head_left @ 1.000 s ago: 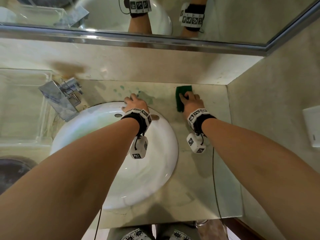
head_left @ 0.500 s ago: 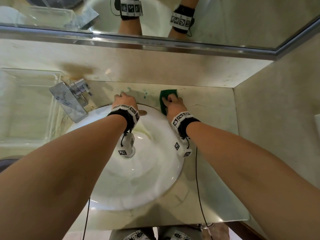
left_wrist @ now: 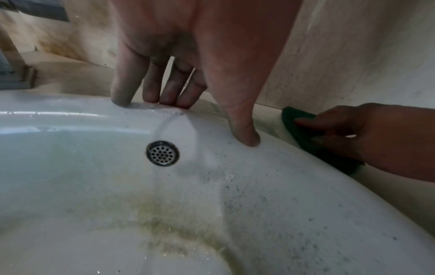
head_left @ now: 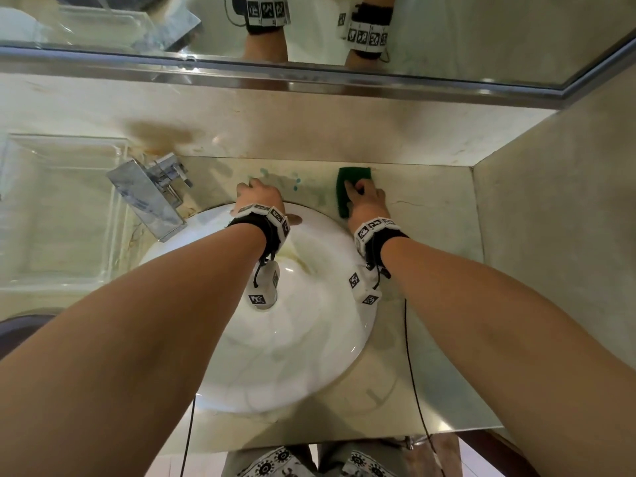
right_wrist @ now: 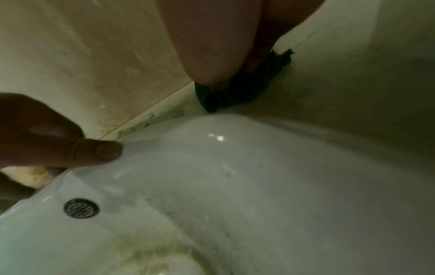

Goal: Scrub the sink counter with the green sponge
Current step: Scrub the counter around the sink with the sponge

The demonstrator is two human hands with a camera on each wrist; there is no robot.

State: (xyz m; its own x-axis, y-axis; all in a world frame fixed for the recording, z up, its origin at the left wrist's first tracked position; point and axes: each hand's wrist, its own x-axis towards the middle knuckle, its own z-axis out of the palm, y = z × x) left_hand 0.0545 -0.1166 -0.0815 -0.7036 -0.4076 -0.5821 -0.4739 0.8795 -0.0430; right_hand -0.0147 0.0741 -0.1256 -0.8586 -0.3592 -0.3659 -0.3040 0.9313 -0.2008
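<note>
Head looks straight down; close wrist views share the basin (left_wrist: 306,204).

Green sponge (head_left: 347,191) flat on counter (head_left: 433,208)

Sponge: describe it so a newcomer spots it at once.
From the round white ceramic basin, go to the beige stone counter behind its right rim. The flat dark green rectangular sponge lies there under the right hand, the only solid green thing.
</note>
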